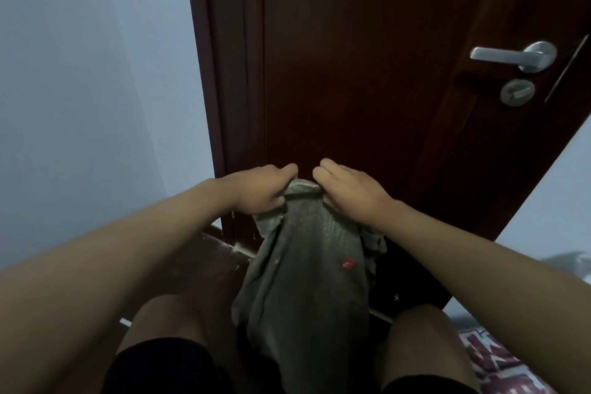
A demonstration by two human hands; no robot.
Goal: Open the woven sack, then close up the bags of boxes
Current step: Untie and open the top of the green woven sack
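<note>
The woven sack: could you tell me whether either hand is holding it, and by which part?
Both hold it: left hand and right hand grip the woven sack at its top edge.

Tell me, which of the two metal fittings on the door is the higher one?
The lever handle: long and horizontal. The other, a round thumb-turn lock, sits just below it.

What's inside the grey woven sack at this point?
Nothing of its contents shows. The woven sack stands between the person's knees, its top bunched and gripped by the left hand and right hand, so the mouth and interior are covered.
</note>
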